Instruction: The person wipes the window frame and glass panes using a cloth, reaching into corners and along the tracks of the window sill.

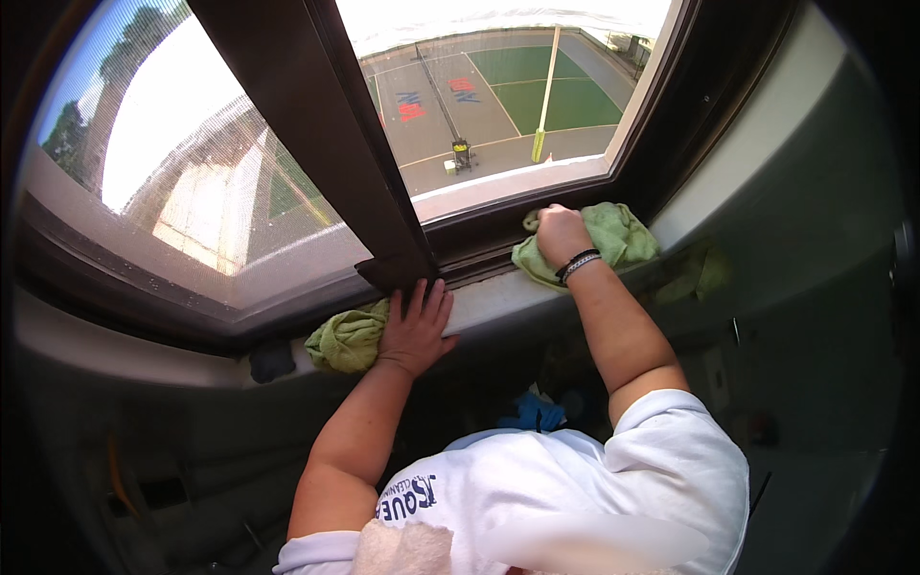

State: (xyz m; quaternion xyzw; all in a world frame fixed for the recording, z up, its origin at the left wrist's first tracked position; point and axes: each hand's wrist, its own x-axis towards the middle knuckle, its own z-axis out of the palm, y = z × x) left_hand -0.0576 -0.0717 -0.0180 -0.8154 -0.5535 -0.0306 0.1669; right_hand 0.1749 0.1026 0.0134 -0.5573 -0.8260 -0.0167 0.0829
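My right hand (563,233) is closed on a green cloth (619,231), pressing it against the lower right corner of the dark window frame (496,237) and the white sill. Part of this cloth is bunched and part lies spread on the sill. My left hand (415,332) rests flat on the white window sill (489,300), its fingers apart, below the dark upright between two panes. A second green cloth (346,341) lies crumpled on the sill, touching the left hand's outer side.
A dark grey lump (272,361) sits on the sill at the left. The left pane has a mesh screen (237,215); through the right pane a tennis court (546,86) shows far below. Something blue (535,413) is in the dark area below the sill.
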